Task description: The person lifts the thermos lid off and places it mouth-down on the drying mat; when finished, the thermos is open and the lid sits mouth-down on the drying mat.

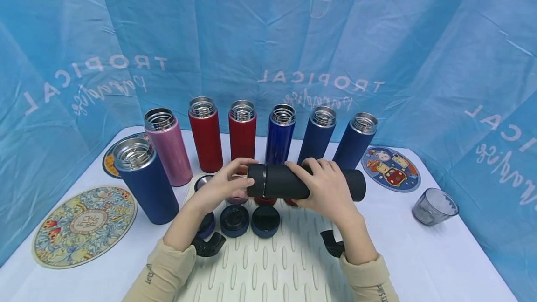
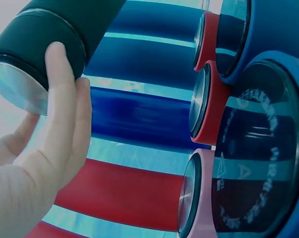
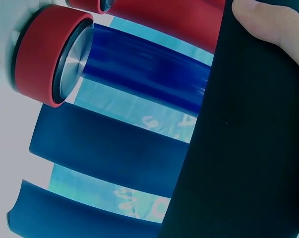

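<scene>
A black thermos bottle (image 1: 289, 181) lies level in the air above the mat, both hands on it. At its left end is a black lid (image 1: 257, 171), with a thin silver ring where it meets the body. My left hand (image 1: 222, 188) grips this lid; in the left wrist view, its fingers lie along the lid's side, near the shiny metal end face. My right hand (image 1: 326, 192) wraps round the bottle's body from above. Beneath the bottle are red lids (image 3: 52, 54), a pink lid (image 2: 206, 193) and dark blue lids (image 1: 235, 221).
Behind stand lidless bottles: a pink one (image 1: 171, 155), red ones (image 1: 206, 143) and several blue ones (image 1: 147, 190). A ribbed cream mat (image 1: 260, 269) lies in front. Round patterned mats (image 1: 86, 227) are at the left, another round mat (image 1: 391, 169) and a grey glass (image 1: 435, 206) at the right.
</scene>
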A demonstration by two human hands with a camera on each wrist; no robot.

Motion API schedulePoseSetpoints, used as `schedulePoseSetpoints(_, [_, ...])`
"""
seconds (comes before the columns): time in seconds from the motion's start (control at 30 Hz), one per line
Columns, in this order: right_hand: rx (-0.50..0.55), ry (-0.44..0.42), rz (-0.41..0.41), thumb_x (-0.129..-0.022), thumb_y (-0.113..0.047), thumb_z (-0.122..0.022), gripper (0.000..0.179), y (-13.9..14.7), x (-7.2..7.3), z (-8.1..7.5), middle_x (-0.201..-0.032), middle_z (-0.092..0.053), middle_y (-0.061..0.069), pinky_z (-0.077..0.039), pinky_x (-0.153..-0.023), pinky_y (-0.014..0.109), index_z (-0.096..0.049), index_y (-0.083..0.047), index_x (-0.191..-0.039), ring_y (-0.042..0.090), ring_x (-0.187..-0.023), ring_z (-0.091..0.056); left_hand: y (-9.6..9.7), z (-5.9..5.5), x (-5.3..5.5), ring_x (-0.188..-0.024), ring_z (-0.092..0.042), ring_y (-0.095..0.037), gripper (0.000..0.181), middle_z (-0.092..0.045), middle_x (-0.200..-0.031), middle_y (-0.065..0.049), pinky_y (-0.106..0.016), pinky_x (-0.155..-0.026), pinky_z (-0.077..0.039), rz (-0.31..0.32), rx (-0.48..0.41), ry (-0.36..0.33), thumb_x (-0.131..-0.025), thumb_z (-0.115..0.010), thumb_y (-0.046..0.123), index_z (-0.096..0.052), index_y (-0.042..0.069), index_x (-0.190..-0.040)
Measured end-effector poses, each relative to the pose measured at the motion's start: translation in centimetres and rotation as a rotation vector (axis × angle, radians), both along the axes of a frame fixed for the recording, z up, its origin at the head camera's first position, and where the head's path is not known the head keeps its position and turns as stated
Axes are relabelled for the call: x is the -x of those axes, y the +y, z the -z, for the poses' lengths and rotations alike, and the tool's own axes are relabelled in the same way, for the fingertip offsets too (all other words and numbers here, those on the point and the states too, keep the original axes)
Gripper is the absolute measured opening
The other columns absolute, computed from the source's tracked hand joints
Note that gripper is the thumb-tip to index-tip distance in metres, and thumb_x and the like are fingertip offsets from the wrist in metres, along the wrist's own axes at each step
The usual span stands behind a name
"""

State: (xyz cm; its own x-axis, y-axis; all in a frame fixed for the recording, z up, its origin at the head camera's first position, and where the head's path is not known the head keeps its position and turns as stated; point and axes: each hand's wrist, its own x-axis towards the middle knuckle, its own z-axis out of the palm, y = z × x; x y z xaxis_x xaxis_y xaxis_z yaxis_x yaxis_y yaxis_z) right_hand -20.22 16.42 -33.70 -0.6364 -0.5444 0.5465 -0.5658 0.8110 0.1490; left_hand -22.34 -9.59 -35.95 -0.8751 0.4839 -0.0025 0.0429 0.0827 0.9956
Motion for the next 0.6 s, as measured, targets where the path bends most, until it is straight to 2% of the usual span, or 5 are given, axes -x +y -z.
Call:
schedulePoseSetpoints(0.17, [-0.002,-0.004,0.004,-0.055,-0.044,-0.085,0.08,0.05,0.02,-0.04,-0.1,-0.058,0.008,-0.046,-0.078,0.043,-0.054,-0.026,-0.126,0.029,-0.086,-0.056,0.17,-0.03,0.0,-0.117,-0.046,-0.039,0.059,-0.033,-0.133,-0.02,-0.05,-0.085,-0.049,0.013,0.003,-0.033,-0.088,-0.059,0.027,-0.031,0.015,-0.139])
schedulePoseSetpoints(0.3, [-0.007,-0.007,0.017,-0.055,-0.043,-0.085,0.078,0.15,0.08,-0.04,-0.1,-0.058,0.008,-0.046,-0.078,0.043,-0.054,-0.026,-0.125,0.029,-0.085,-0.056,0.19,-0.08,-0.03,-0.125,-0.037,-0.035,0.075,-0.03,-0.14,-0.012,-0.049,-0.09,-0.047,0.035,-0.003,0.06,-0.077,-0.07,0.01,-0.029,0.023,-0.139])
schedulePoseSetpoints(0.37, [-0.007,-0.01,0.019,-0.055,-0.043,-0.085,0.078,0.18,0.09,-0.01,-0.1,-0.058,0.008,-0.046,-0.077,0.043,-0.055,-0.026,-0.125,0.029,-0.085,-0.056,0.2,-0.07,-0.06,-0.125,-0.037,-0.034,0.081,-0.032,-0.14,-0.011,-0.046,-0.089,-0.047,0.045,-0.01,0.107,-0.072,-0.073,0.003,-0.031,0.023,-0.138])
schedulePoseSetpoints(0.5, [-0.009,-0.011,0.017,-0.055,-0.042,-0.084,0.077,0.21,0.13,0.05,-0.099,-0.058,0.008,-0.046,-0.077,0.042,-0.055,-0.026,-0.124,0.029,-0.085,-0.056,0.24,-0.02,-0.18,-0.117,-0.046,-0.036,0.074,-0.038,-0.135,-0.014,-0.044,-0.084,-0.051,0.068,-0.05,0.132,-0.071,-0.072,-0.004,-0.038,0.018,-0.132])
schedulePoseSetpoints(0.6, [-0.011,-0.009,0.016,-0.055,-0.043,-0.084,0.077,0.2,0.14,0.06,-0.099,-0.058,0.008,-0.046,-0.077,0.042,-0.055,-0.026,-0.124,0.029,-0.084,-0.056,0.27,0.02,-0.21,-0.113,-0.048,-0.038,0.066,-0.038,-0.133,-0.016,-0.043,-0.08,-0.053,0.064,-0.048,0.139,-0.074,-0.07,-0.002,-0.04,0.015,-0.131])
